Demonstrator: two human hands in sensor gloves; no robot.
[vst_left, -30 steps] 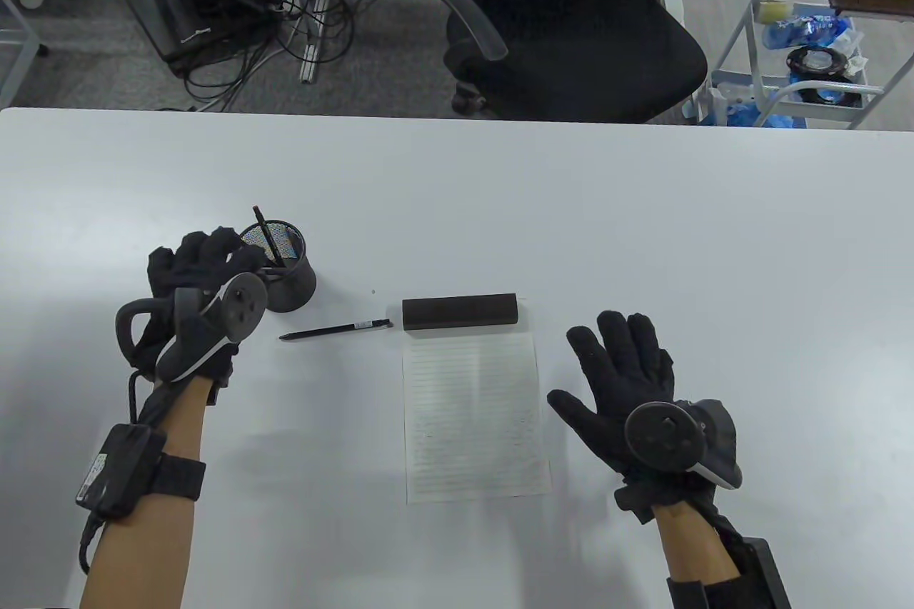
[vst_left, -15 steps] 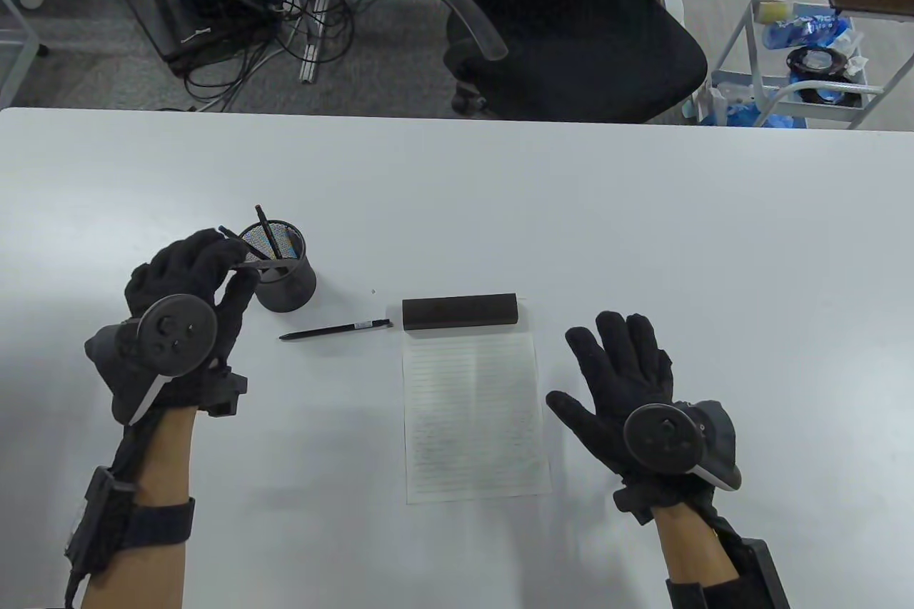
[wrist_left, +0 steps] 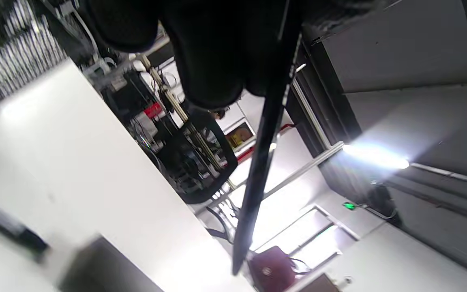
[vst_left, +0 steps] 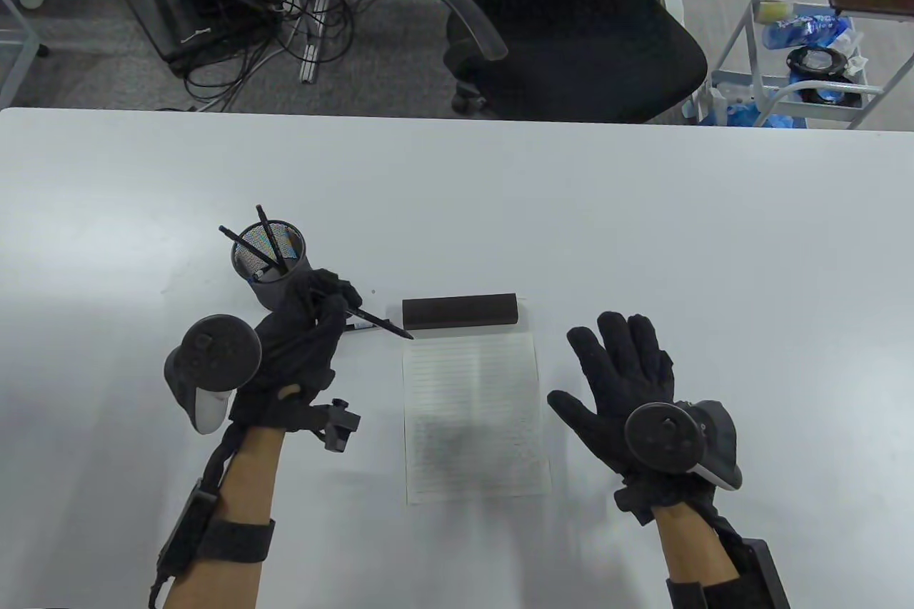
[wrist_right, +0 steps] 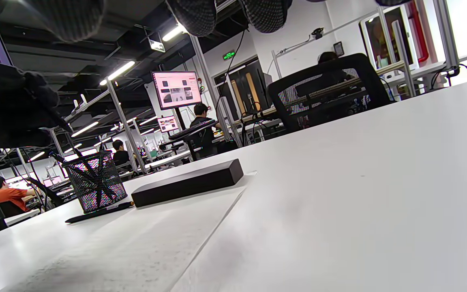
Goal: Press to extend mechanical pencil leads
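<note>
The mechanical pencil [vst_left: 375,318] sits in the left hand [vst_left: 303,338], fingers wrapped round its barrel, tip slanting down-right toward the lined paper [vst_left: 475,416], cap end buried in the fist. The right hand [vst_left: 621,373] lies flat, fingers spread, holding nothing, well apart across the sheet.

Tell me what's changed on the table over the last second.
The left hand left the mesh pencil cup and swung right toward the lined paper, now gripping a mechanical pencil with its tip near the paper's top left corner. The pencil lying on the table, the dark block and the open right hand stayed put.
</note>
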